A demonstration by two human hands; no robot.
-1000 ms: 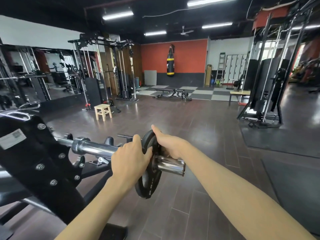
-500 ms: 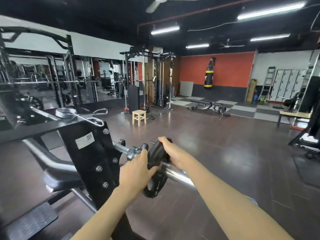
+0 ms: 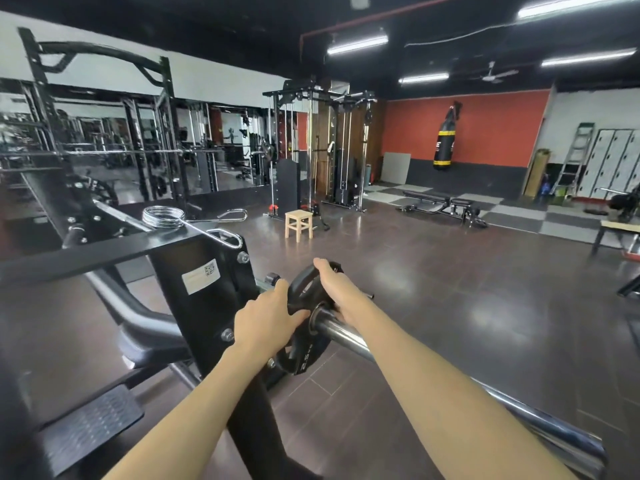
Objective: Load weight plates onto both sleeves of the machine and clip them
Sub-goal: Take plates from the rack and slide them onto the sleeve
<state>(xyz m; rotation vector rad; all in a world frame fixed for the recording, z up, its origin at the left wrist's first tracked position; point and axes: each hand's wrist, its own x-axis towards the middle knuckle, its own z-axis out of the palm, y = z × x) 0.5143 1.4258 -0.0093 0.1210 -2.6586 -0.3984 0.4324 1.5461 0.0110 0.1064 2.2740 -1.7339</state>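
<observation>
Gym floor (image 3: 450, 306) of dark planks fills the frame. At lower centre, a black machine frame (image 3: 207, 306) carries a chrome sleeve (image 3: 346, 336). Both hands, left hand (image 3: 265, 318) and right hand (image 3: 341, 289), grasp a small black weight plate (image 3: 301, 358) threaded on it. Two spring clips (image 3: 166, 216) lie at centre left atop the frame.

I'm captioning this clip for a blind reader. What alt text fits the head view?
Both hands, left and right, grip a small black weight plate threaded on the machine's chrome sleeve. A spring clip lies on the black frame above.
</observation>
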